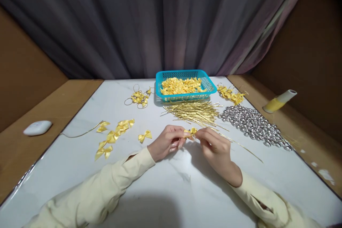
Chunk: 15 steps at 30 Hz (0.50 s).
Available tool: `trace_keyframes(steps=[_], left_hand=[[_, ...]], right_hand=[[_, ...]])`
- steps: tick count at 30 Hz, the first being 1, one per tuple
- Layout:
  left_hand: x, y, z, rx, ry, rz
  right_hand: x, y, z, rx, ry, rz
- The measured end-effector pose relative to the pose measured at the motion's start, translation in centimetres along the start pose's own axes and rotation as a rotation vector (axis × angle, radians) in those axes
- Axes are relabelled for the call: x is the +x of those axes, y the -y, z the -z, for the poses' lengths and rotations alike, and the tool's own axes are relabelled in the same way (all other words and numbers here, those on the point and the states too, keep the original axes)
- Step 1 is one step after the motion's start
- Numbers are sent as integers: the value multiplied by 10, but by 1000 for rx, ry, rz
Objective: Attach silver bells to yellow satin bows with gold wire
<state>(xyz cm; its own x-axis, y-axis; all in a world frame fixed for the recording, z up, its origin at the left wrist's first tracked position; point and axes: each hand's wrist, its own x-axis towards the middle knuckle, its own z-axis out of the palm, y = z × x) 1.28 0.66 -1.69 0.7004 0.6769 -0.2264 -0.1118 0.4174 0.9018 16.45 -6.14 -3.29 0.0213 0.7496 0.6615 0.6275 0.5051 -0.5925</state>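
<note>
A small yellow ribbon bow [193, 131] is held up between my two hands over the middle of the table. My left hand [171, 140] pinches its left side, with a small dark spot showing near the fingertips. At the bow's right edge, the fingers of my right hand [213, 148] are pressed together, and a thin loop seems to hang just below. What the right fingertips grip is too small to tell. Left of my left hand lies a single yellow bow [145, 135], and beyond it a cluster of several bows [113, 136].
Gold twist ties [196, 111] lie in a heap before a blue basket [159, 82] of bows. Silver beads [253, 126] spread at right. Tied bows [140, 98] sit back left, more bows [232, 95] back right. A white oval object [37, 128] and a tube [279, 101] flank the table.
</note>
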Motion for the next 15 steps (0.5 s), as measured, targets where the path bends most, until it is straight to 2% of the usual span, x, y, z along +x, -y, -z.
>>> trace_keyframes(steps=[3,9,15], left_hand=[[1,0,2,22,-23,-17],[-1,-2,1,84,-66,-64],[-10,-6,-9,320,-51,-153]], right_hand=[[3,-2,1,64,40,-61],[8,-10,6,138,192,-280],[9,-16,1,199,230,-333]])
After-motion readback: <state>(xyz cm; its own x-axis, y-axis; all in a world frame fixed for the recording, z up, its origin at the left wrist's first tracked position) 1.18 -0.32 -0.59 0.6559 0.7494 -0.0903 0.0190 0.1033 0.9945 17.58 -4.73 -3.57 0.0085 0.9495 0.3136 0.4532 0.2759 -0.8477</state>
